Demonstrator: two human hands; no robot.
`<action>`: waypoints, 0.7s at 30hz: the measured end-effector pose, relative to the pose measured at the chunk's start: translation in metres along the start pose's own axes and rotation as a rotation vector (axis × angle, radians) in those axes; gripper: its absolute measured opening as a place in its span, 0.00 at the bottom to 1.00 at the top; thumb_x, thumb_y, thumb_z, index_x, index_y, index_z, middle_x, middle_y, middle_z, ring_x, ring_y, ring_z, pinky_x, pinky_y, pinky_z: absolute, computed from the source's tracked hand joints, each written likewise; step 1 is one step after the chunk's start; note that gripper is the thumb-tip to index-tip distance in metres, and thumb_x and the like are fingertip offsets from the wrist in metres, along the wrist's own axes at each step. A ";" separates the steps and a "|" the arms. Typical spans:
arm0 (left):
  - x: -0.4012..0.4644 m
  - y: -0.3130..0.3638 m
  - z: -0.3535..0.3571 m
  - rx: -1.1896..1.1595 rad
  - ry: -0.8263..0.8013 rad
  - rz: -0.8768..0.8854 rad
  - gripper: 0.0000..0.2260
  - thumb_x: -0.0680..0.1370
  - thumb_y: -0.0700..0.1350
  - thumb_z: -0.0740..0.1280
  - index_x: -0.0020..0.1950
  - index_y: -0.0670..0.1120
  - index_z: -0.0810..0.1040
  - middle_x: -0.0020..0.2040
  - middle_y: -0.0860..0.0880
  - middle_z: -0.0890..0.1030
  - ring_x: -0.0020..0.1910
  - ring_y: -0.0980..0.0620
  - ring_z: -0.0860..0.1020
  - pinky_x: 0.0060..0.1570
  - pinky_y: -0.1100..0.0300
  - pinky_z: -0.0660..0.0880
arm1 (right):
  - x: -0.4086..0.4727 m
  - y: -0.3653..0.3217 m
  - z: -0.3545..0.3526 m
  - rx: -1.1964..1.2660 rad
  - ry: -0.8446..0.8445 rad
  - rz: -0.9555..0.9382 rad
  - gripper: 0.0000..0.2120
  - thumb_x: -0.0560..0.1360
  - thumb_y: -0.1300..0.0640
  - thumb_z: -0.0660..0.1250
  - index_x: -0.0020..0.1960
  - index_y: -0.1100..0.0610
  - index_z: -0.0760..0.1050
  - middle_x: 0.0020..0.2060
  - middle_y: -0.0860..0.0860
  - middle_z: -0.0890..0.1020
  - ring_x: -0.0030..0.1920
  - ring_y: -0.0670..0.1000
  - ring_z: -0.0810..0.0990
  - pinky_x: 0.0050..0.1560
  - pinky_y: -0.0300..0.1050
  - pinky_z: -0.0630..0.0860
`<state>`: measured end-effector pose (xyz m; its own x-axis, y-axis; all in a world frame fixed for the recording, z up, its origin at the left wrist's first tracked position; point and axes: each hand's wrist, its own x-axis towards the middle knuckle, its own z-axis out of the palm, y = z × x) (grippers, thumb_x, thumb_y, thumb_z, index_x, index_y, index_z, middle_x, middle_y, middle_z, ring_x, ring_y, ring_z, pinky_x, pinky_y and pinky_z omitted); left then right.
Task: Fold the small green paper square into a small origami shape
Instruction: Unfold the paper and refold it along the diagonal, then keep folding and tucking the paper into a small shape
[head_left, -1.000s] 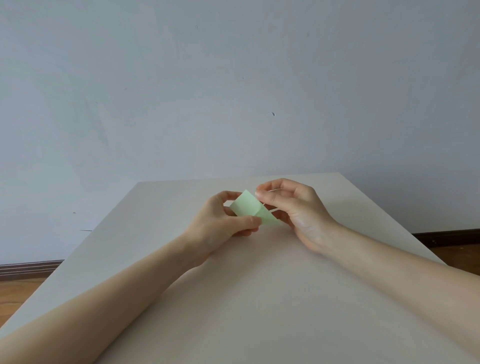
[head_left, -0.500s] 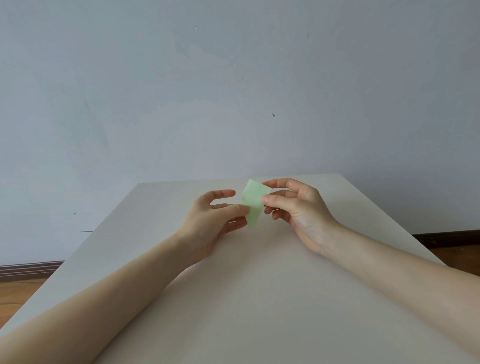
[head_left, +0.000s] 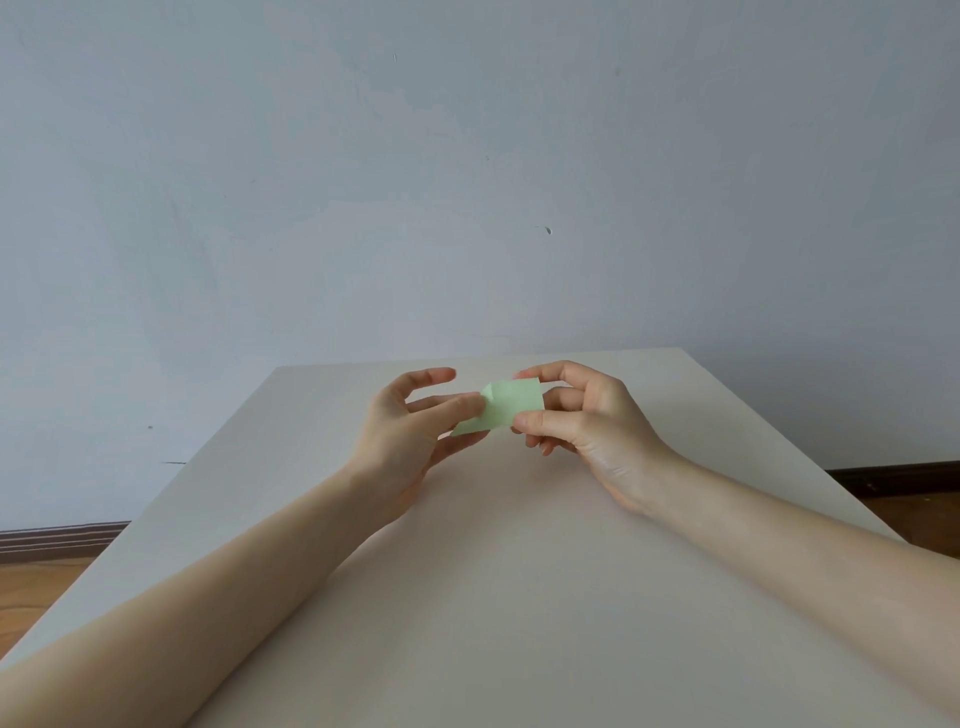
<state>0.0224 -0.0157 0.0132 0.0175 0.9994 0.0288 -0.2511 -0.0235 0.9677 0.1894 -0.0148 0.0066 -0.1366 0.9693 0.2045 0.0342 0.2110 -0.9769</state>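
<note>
A small pale green paper (head_left: 503, 408), partly folded, hangs a little above the far half of the table between both hands. My right hand (head_left: 582, 421) pinches its right edge between thumb and fingers. My left hand (head_left: 410, 426) touches the paper's left side with thumb and a lower finger, its index finger lifted and spread apart above. A small flap shows at the paper's upper left corner. Part of the paper is hidden behind my fingers.
The beige table (head_left: 467, 597) fills the lower view; its far edge (head_left: 467, 359) lies just behind the hands. A pale blue-grey wall (head_left: 467, 182) stands beyond. Wooden floor (head_left: 31, 587) shows past the left edge and at the right (head_left: 924, 514).
The paper has turned from a nearly upright strip to a wider, flatter lie. My left hand's fingers have spread and the index finger has lifted. My right hand keeps its pinch.
</note>
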 end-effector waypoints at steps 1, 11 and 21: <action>0.000 0.000 -0.001 -0.005 0.001 0.000 0.17 0.72 0.33 0.69 0.59 0.40 0.72 0.46 0.41 0.83 0.36 0.53 0.83 0.38 0.62 0.80 | -0.001 0.000 0.000 -0.038 -0.015 -0.020 0.19 0.68 0.69 0.71 0.56 0.55 0.75 0.34 0.55 0.81 0.33 0.51 0.77 0.36 0.40 0.74; 0.004 0.001 -0.007 -0.040 0.014 -0.013 0.18 0.72 0.35 0.70 0.61 0.41 0.72 0.49 0.42 0.83 0.37 0.54 0.83 0.39 0.64 0.80 | -0.003 -0.002 -0.003 -0.159 -0.114 -0.126 0.16 0.69 0.70 0.69 0.50 0.53 0.79 0.40 0.52 0.82 0.38 0.48 0.76 0.46 0.38 0.73; 0.003 0.003 -0.006 -0.047 -0.029 -0.002 0.15 0.72 0.36 0.70 0.57 0.43 0.75 0.41 0.48 0.86 0.38 0.55 0.83 0.38 0.67 0.78 | 0.000 0.001 -0.004 -0.128 -0.091 -0.152 0.03 0.71 0.63 0.70 0.41 0.56 0.80 0.38 0.55 0.80 0.37 0.48 0.77 0.37 0.37 0.74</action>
<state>0.0156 -0.0126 0.0141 0.0460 0.9983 0.0350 -0.2959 -0.0199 0.9550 0.1937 -0.0146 0.0063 -0.2386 0.9109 0.3367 0.1307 0.3737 -0.9183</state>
